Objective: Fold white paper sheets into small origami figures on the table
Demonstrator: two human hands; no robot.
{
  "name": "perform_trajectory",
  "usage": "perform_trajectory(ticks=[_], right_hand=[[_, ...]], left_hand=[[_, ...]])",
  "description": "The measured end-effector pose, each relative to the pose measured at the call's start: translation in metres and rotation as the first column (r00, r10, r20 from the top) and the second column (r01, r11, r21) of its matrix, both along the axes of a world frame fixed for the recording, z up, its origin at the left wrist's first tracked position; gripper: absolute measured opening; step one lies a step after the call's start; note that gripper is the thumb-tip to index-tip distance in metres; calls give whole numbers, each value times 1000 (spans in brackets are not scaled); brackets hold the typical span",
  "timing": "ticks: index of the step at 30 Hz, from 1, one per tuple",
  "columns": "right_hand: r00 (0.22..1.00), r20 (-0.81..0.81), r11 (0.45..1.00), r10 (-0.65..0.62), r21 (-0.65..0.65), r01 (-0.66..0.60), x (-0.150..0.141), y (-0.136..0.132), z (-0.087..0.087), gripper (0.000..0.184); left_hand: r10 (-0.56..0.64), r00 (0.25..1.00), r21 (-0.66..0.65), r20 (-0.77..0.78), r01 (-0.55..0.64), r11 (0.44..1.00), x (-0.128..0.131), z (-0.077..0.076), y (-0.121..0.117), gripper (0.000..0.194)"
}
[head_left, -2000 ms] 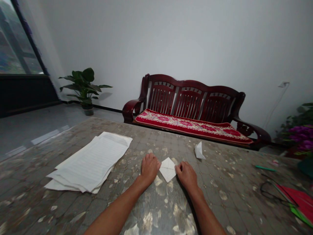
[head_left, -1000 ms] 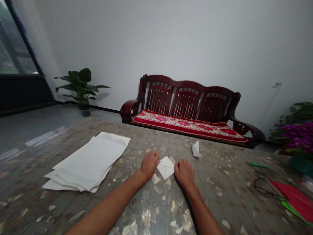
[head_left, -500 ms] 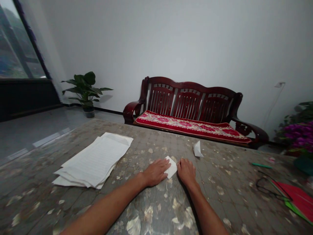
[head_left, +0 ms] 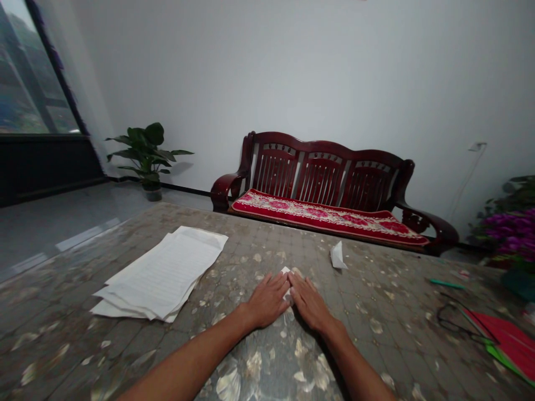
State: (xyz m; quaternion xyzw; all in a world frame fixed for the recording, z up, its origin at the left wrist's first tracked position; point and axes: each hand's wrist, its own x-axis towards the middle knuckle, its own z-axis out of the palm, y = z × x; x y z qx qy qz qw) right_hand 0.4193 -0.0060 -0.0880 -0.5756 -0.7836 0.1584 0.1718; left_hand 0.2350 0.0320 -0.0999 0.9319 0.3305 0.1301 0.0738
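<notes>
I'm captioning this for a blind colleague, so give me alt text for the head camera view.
The left hand and right hand lie flat over a small folded white paper on a mottled table top. A stack of lined paper and a folded paper piece sit nearby, with a dark red wooden bench behind.

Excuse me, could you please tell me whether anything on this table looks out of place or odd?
The stack of lined paper beside the person's left hand looks askew: its sheets are fanned out, with their edges unaligned. Nothing else stands out; the folded white paper farther along the table looks undamaged.
</notes>
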Motion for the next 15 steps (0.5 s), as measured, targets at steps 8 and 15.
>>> perform_trajectory(ticks=[8,15], right_hand=[[996,84,990,31,-142,-19,-2,28,11,60],[976,206,993,64,-109,-41,0,46,7,57]], left_hand=[[8,1000,6,-2,-8,1000,-2,0,-7,52],[44,999,-11,-4,-44,999,-11,-5,-13,63]])
